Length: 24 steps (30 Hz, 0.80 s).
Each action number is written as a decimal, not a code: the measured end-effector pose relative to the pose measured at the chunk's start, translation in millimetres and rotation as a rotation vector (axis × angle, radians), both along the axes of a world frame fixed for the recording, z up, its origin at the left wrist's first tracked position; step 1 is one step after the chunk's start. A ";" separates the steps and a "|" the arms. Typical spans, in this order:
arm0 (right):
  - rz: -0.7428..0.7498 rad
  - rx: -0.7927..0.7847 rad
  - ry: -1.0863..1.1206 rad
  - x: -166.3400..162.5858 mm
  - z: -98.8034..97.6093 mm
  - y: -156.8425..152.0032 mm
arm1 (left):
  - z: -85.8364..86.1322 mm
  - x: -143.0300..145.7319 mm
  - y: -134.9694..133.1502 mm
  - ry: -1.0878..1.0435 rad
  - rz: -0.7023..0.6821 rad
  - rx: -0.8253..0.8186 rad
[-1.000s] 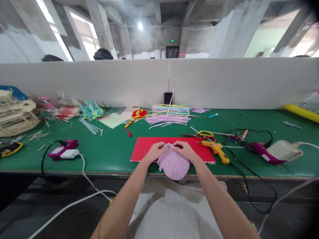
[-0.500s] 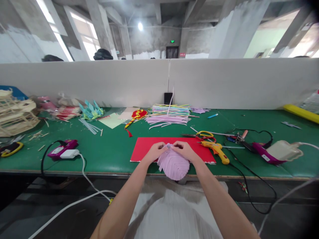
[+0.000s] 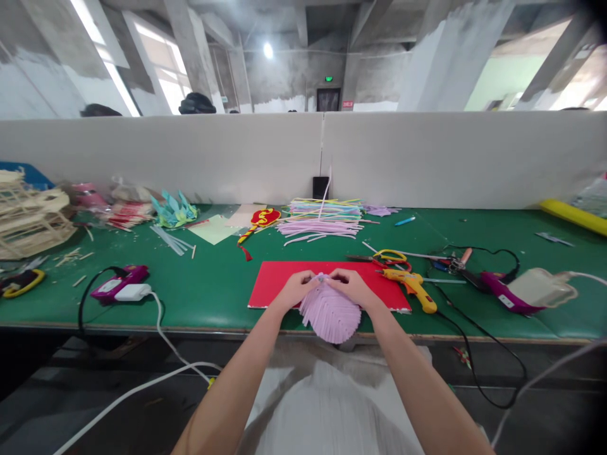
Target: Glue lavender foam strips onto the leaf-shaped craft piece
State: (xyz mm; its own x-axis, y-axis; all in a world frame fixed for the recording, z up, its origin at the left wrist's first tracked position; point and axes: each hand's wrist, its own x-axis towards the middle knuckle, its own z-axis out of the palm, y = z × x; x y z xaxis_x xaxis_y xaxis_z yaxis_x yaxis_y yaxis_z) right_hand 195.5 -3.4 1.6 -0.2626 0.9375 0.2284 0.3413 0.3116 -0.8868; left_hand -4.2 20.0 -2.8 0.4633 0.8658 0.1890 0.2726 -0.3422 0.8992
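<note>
Between my hands is a lilac leaf-shaped piece (image 3: 332, 316) built of many narrow strips fanned along a middle line. My left hand (image 3: 298, 289) pinches its upper left edge, and my right hand (image 3: 351, 285) pinches the upper right. The fingertips nearly meet at the narrow top, and they partly hide it. Under the piece lies a red board (image 3: 272, 278) on the green table; the rounded lower end hangs over the table's front edge. Just right of the board, a yellow glue gun (image 3: 410, 287) rests near yellow-handled scissors (image 3: 391, 256).
Behind the board lies a pile of pastel strips (image 3: 322, 218), beside a red and yellow fan-shaped ornament (image 3: 265, 218). Purple power strips (image 3: 116, 284) with cables sit on both sides. Wooden stick models (image 3: 33, 215) stand far left. A grey partition (image 3: 190, 151) closes the back.
</note>
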 end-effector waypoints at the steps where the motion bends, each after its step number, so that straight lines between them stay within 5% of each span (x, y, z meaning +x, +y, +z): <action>1: 0.001 0.001 0.000 0.2 -0.4 0.3 | -0.1 0.0 0.1 -0.001 0.002 0.001; 24: -0.002 0.000 0.005 0.2 -0.7 0.1 | 0.1 -0.3 -0.3 -0.007 -0.009 -0.013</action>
State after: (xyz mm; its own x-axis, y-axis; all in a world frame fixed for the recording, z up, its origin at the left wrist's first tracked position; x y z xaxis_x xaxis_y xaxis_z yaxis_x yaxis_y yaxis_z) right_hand 195.6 -3.3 0.9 -0.2600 0.9379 0.2295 0.3372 0.3109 -0.8886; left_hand -4.5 19.7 -2.7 0.4698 0.8640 0.1812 0.2635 -0.3331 0.9053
